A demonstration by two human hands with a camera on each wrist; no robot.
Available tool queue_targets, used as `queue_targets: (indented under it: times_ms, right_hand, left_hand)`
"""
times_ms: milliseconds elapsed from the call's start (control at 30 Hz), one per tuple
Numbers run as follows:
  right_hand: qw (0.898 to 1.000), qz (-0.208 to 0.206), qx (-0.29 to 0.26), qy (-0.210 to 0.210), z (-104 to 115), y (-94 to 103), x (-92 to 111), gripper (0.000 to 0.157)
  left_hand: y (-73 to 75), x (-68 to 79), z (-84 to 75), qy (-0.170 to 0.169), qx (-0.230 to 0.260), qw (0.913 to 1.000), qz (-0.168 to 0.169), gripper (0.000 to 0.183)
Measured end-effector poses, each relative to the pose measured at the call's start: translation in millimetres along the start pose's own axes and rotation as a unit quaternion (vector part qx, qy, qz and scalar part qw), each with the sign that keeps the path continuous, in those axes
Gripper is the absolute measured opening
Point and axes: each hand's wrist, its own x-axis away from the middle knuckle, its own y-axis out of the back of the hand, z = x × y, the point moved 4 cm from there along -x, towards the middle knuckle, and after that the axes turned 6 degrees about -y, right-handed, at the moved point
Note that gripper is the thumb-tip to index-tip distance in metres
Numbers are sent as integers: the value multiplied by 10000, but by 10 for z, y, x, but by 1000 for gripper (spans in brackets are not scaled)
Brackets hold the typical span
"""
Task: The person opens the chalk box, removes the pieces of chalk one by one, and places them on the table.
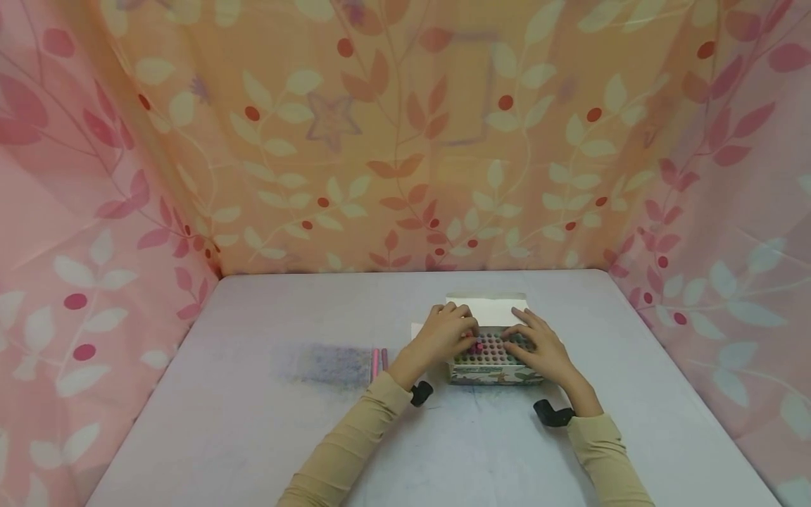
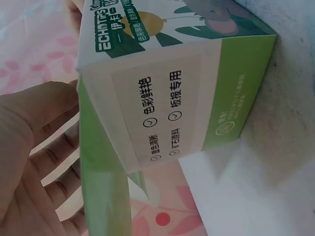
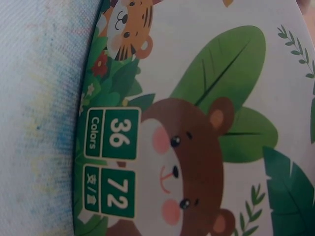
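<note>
A printed cardboard box (image 1: 496,374) of colored chalk stands on the table with its lid raised at the back. Rows of round chalk ends (image 1: 496,343) fill it. My left hand (image 1: 445,334) reaches over the box's left side, its thumb and fingers pinching at a pink chalk stick (image 1: 479,348) that stands above the rows. In the left wrist view these fingers pass behind a green flap (image 2: 104,196), tips hidden. My right hand (image 1: 540,348) is over the box's right side, fingers spread, tips at the chalk rows and one finger up by the white lid (image 1: 488,310).
Two chalk sticks, a pink one (image 1: 375,362) and a purple one (image 1: 384,359), lie on the table left of the box. Bluish chalk dust (image 1: 329,365) stains the white tablecloth (image 1: 253,422). Floral curtains (image 1: 405,141) enclose the back and sides.
</note>
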Motion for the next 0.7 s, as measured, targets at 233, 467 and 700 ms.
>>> queue_targets:
  times_ms: [233, 467, 700]
  right_hand:
    - [10000, 12, -3, 8, 10, -8, 2, 14]
    - [10000, 21, -15, -41, 14, 5, 7, 14]
    - [10000, 1, -17, 5, 4, 2, -1, 13]
  left_hand:
    - [9, -74, -47, -113, -366, 9991, 197, 10]
    - [24, -147, -76, -143, -450, 9960, 756, 13]
    - [-12, -234, -65, -104, -353, 9920, 1204, 14]
